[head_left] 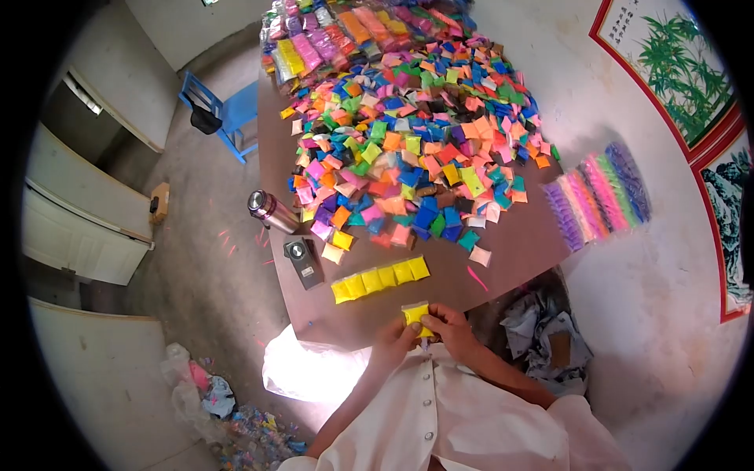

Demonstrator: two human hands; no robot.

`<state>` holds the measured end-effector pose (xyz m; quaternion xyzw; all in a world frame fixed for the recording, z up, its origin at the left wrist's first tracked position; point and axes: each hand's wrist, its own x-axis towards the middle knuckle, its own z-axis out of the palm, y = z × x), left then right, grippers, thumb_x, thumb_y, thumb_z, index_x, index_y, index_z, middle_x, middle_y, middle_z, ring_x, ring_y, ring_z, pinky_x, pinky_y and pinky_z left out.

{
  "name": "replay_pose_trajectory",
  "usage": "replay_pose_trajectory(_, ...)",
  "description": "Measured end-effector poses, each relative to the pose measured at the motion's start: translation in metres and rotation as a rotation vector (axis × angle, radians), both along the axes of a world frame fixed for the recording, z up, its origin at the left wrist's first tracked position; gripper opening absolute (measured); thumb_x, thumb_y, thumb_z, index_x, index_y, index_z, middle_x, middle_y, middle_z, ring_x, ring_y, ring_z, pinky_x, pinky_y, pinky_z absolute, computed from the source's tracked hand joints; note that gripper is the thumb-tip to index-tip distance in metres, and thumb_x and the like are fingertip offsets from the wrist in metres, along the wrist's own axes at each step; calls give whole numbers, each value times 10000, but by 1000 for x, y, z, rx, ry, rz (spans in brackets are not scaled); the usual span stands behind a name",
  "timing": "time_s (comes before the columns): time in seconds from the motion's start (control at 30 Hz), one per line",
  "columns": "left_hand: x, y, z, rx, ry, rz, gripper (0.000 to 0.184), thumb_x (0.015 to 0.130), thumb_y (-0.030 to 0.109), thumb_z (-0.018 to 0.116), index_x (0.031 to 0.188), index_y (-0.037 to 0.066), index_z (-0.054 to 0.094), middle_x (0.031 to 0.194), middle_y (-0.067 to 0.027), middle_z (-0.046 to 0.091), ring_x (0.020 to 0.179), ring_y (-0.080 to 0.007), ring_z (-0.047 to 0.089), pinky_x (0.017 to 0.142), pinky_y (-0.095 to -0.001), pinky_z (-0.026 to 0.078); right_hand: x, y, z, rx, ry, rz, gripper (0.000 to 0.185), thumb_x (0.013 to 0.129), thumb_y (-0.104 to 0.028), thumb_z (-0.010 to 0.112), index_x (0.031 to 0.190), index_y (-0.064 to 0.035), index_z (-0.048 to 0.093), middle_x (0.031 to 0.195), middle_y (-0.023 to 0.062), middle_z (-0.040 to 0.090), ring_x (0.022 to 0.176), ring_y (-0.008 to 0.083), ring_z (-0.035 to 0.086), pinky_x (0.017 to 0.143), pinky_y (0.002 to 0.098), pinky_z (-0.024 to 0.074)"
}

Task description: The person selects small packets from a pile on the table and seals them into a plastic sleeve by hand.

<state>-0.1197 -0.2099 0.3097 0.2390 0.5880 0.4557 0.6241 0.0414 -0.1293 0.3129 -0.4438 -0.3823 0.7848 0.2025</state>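
Yellow packet (415, 315) at bench's near edge, in front of your shirt, pinched between both your hands: left hand (396, 337) closed on its left side, right hand (449, 328) closed on its right. Just beyond it on bench (318, 314), row of yellow packets (380, 280), lying slantwise. Left of row, black device (303, 264); behind device, metallic flask (272, 212), near bench's left edge. Farther out, big heap of multicolored packets (416, 149), larger filled bags (345, 35) behind. Blue chair (236, 112) left of bench.
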Motion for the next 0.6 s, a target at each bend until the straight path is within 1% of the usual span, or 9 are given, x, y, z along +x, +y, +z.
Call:
replay_pose_trajectory(0.03, 3, 0, -5, -6, 4, -3, 315, 1017, 259, 625, 1172, -15, 644, 965, -61, 697, 879, -121, 663, 773, -269, 551, 5, 4, 1, 4, -7, 31, 207, 1026, -180, 581, 1165, -36, 634, 969, 2, 633, 778, 60, 574, 677, 218, 488)
replay_pose_trajectory(0.07, 6, 1, -6, 6, -18, -5, 309, 1011, 263, 633, 1143, -15, 654, 936, -62, 699, 836, -118, 661, 747, -267, 546, 9, 6, 2, -4, -5, 26, 207, 1026, -180, 581, 1165, -36, 634, 969, 2, 633, 778, 60, 574, 677, 218, 488)
replay_pose_trajectory(0.1, 11, 3, -6, 18, -40, -7, 305, 1004, 267, 641, 1113, -16, 665, 907, -62, 701, 793, -114, 658, 722, -266, 541, 12, 9, 4, -16, 17, -9, 210, 1026, -178, 581, 1168, -33, 632, 970, 5, 632, 780, 62, 576, 681, 222, 493)
replay_pose_trajectory(0.13, 17, 5, -7, 13, -40, -9, 305, 1004, 267, 641, 1113, -16, 665, 907, -62, 701, 793, -114, 658, 722, -266, 541, 17, 12, 4, -27, 39, -43, 213, 1027, -177, 580, 1172, -30, 630, 970, 7, 632, 782, 64, 579, 685, 226, 497)
replay_pose_trajectory(0.2, 30, 11, -7, 26, 20, -25, 284, 999, 257, 638, 1081, -13, 668, 857, -61, 695, 732, -111, 643, 682, -265, 528, 27, 19, 2, -16, 49, -49, 212, 1027, -172, 579, 1174, -27, 629, 977, 11, 635, 787, 66, 585, 690, 230, 502)
replay_pose_trajectory(0.37, 64, 30, -1, -8, 56, 28, 258, 989, 226, 639, 1043, -24, 665, 831, -61, 694, 728, -111, 640, 673, -267, 527, 57, 41, 8, -44, 45, -33, 221, 1025, -160, 579, 1189, -20, 627, 1008, 25, 647, 821, 73, 605, 709, 240, 519)
replay_pose_trajectory(0.43, 79, 35, -1, -17, 87, 49, 251, 986, 217, 641, 1033, -28, 664, 834, -61, 695, 726, -113, 638, 671, -267, 525, 72, 49, -4, -14, 74, 10, 284, 997, -204, 604, 1208, -20, 647, 1011, 18, 657, 901, 78, 599, 756, 236, 489)
replay_pose_trajectory(0.53, 97, 43, 2, -35, 75, 49, 252, 980, 210, 651, 1032, -36, 664, 845, -63, 696, 737, -113, 640, 671, -265, 523, 89, 63, -16, 3, 111, 40, 259, 993, -201, 608, 1168, -17, 660, 1001, 13, 660, 887, 72, 596, 762, 241, 493)
replay_pose_trajectory(0.6, 111, 49, 10, -44, 115, 66, 232, 977, 192, 655, 1035, -32, 665, 855, -61, 694, 751, -111, 639, 679, -262, 522, 98, 70, -23, -16, 105, 57, 242, 990, -195, 610, 1142, -13, 662, 991, 10, 661, 877, 69, 594, 764, 243, 494)
